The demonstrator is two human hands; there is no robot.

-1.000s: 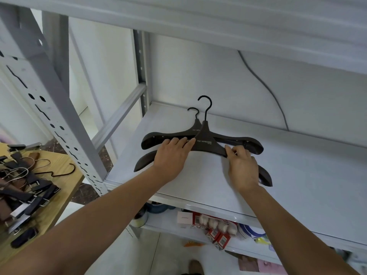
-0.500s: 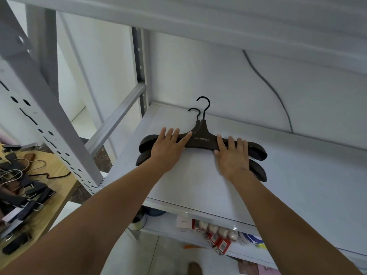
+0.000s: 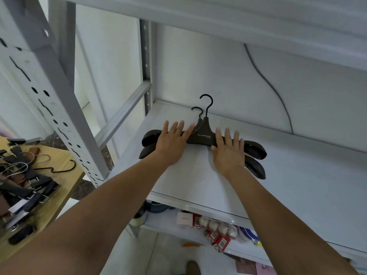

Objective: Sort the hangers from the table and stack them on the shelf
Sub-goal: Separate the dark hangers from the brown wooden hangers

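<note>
Moved: a second ago my top hanger (image 3: 200, 136) lay skewed across the lower hanger (image 3: 256, 167). Now the two sit nearly squared, hooks close together and pointing at the back wall, and my palms have gone flat.
Left hand: my left hand (image 3: 172, 143) lies open on the left arm of the stack, fingers (image 3: 176, 128) straight and spread, pressing down and gripping nothing.
Right hand: my right hand (image 3: 228, 153) does the same on the right arm, fingers straight, thumb at the near edge of the top hanger.
Why flat: I judge that pressing both arms at once lets me nudge the top one into line without lifting it or tipping the pair.
Hangers: both rest on the shelf (image 3: 297, 185), centre of frame, towards its back left corner. The lower one's ends still peek out nearer me on both sides, so the match is not exact.
Surface: at lower left the wooden surface (image 3: 65, 171) carries the pile of hangers (image 3: 25, 183) not yet sorted, so most of the job remains.
In the way: the perforated upright post (image 3: 59, 108) stands between the surface and the shelf, and the upper board (image 3: 218, 26) hangs low overhead. I expect each carry must go round the post.
Nearby: a grey cable (image 3: 274, 88) runs down the wall at upper right, apart from the stack, and small boxed goods (image 3: 214, 231) sit on the shelf below.
</note>
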